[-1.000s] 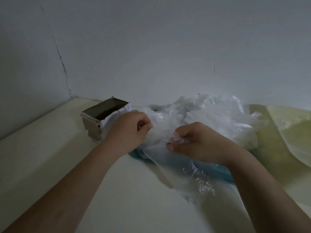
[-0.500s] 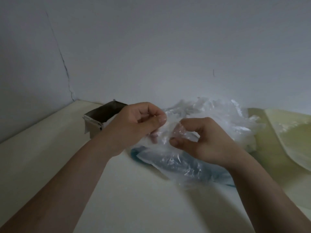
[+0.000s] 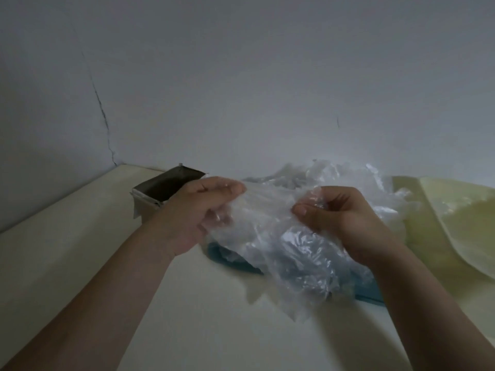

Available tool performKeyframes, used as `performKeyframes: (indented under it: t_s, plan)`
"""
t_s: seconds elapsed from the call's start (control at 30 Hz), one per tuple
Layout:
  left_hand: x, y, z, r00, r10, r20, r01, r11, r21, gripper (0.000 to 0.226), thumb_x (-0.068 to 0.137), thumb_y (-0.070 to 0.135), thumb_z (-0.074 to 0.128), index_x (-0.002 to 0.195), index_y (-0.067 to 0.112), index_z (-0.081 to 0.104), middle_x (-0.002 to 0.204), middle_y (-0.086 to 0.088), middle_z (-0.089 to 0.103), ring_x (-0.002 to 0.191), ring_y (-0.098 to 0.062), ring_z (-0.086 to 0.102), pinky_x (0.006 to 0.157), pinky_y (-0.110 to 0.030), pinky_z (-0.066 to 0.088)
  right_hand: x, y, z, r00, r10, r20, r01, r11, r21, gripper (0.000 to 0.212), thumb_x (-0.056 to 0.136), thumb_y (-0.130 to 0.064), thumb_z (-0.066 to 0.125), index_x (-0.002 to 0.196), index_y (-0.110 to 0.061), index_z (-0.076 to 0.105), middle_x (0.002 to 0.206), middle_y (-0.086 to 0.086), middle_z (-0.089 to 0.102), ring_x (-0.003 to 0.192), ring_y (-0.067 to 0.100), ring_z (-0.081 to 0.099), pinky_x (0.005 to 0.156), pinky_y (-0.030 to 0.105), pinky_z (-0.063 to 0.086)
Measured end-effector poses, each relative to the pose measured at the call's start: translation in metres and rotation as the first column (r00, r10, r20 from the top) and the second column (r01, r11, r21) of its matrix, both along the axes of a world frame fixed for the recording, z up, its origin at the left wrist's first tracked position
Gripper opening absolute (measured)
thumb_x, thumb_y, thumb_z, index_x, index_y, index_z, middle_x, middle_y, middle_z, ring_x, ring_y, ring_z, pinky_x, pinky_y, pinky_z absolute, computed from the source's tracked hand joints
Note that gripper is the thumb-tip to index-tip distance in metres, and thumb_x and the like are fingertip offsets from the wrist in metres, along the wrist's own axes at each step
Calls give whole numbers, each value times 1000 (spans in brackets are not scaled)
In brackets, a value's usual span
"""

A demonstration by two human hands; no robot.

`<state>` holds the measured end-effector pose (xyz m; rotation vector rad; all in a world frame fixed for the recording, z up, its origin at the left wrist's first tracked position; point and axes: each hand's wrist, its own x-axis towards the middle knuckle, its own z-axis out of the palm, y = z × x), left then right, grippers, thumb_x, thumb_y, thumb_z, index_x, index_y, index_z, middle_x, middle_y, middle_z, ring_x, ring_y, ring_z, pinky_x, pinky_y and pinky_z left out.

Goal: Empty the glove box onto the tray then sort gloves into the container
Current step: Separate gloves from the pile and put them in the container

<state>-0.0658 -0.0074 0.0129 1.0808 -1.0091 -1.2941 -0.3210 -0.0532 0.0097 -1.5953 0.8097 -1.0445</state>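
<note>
**Head view.** My left hand [image 3: 198,212] and right hand [image 3: 340,218] each pinched an edge of one clear plastic glove [image 3: 267,207], thumb pressed against curled fingers. The film was drawn out between the two grips and hung crumpled below them. Beneath the hanging film lay the blue tray [image 3: 230,261] (only its near rim showed), resting on the pale tabletop [image 3: 80,250]. Behind both grips, and just beyond my right knuckles, the pile of clear gloves [image 3: 348,178] sat heaped over the tray. Beyond my left hand, partly hidden by its back, stood an open cardboard box [image 3: 160,188], mouth upward; whether anything lay in it I could not tell. To the outer side of my right hand a yellowish plastic sheet [image 3: 455,210] lay on the tabletop, near the pile. A cracked grey wall [image 3: 241,76] closed the view behind.
</note>
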Motion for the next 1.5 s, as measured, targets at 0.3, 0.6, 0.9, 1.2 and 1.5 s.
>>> performKeyframes:
  t_s: [0.3,0.6,0.9,1.2,1.5]
  plan:
    - [6,-13,-16,938,201,283,-176,978,-109,4,89,26,80,92,24,82,89,5,76,87,-15,67,72,-31,53,-15,14,32,902,-90,-423,-66,938,-340,25,83,-29,84,75,-7,75,82,13,69,80,10,67,81,45,54]
    - [-3,8,0,938,-277,210,306,944,-124,11,81,13,80,89,9,75,87,-11,74,74,-20,70,64,-28,54,12,14,7,933,138,-333,-229,940,-252,12,81,-19,86,92,-15,83,109,1,76,105,14,71,97,37,52]
    - [-17,-6,-35,862,-256,-438,288,958,8,84,79,53,84,141,2,60,150,-24,54,136,-39,56,114,-57,44,15,5,-4,991,-44,129,35,997,73,13,90,-7,73,83,4,73,72,15,58,66,22,53,61,30,47]
    - [-29,-17,-16,946,-88,-313,92,996,-2,21,94,24,66,108,11,74,116,-10,73,103,-25,73,90,-37,57,-4,14,7,955,-286,-71,283,958,-54,25,95,-16,73,82,4,68,60,13,62,42,9,47,43,19,38]
    - [-72,-41,28,996,57,-65,-59,998,-15,4,101,16,64,103,12,65,112,-16,72,85,-24,75,69,-31,62,-80,38,71,881,-438,-182,398,891,-218,28,94,-29,73,81,-4,73,61,6,69,45,9,47,49,26,40]
